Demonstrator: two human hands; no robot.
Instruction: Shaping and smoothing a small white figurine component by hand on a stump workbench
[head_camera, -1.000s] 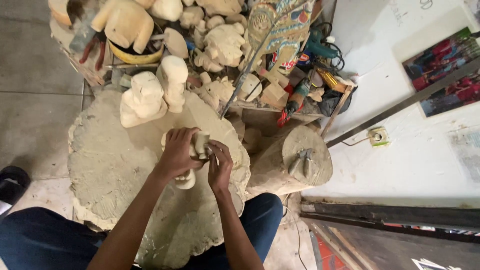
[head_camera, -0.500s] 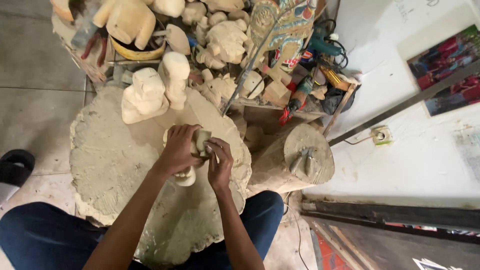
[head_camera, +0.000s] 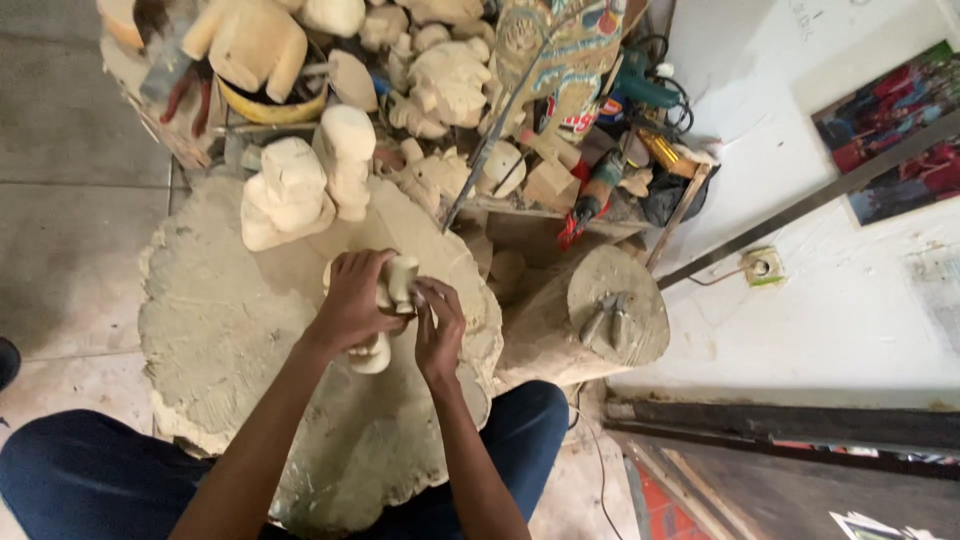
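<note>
Left hand (head_camera: 352, 300): fingers wrapped around the carving (head_camera: 392, 300)
Right hand (head_camera: 437, 325): fingers pinch its top
Carving: pale wood — likely light, stiff; grip mid-body
Bench (head_camera: 220, 330): round slab

The person has two bare arms. No sleeves show on them, from the near edge up to the wrists. The left hand (head_camera: 352, 300) and the right hand (head_camera: 438, 335) are bare too, with no gloves, rings or watch to see. The fingers look a bit dusty. The legs are in dark blue trousers (head_camera: 85, 470), which show on the near left and again on the near right. A small bit of a dark shoe (head_camera: 6, 360) shows at the far left edge.
</note>
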